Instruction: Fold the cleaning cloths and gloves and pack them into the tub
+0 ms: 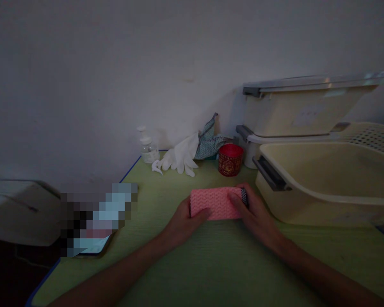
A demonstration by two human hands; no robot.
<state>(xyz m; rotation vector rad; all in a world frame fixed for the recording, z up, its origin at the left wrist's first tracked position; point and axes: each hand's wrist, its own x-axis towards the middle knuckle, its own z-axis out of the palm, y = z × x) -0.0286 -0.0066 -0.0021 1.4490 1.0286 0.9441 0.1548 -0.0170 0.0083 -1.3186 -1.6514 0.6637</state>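
A folded pink cloth [216, 201] with a bumpy zigzag texture is held level above the table, roughly mid-view. Black-and-white checks show along its right end. My left hand [189, 217] grips the left end, thumb lying across the front face. At the other end my right hand [251, 209] is closed on the cloth, its thumb pressed on the pink face near the checked edge. The fingers behind the cloth are mostly hidden.
A red patterned cup [230, 161], white gloves [181, 157], a grey-green mesh cloth [209, 143] and a clear bottle [149, 151] stand along the wall. Right are a cream basin [310, 204] and a lidded bin [284, 113]. A phone [99, 246] lies left on the green table [205, 273].
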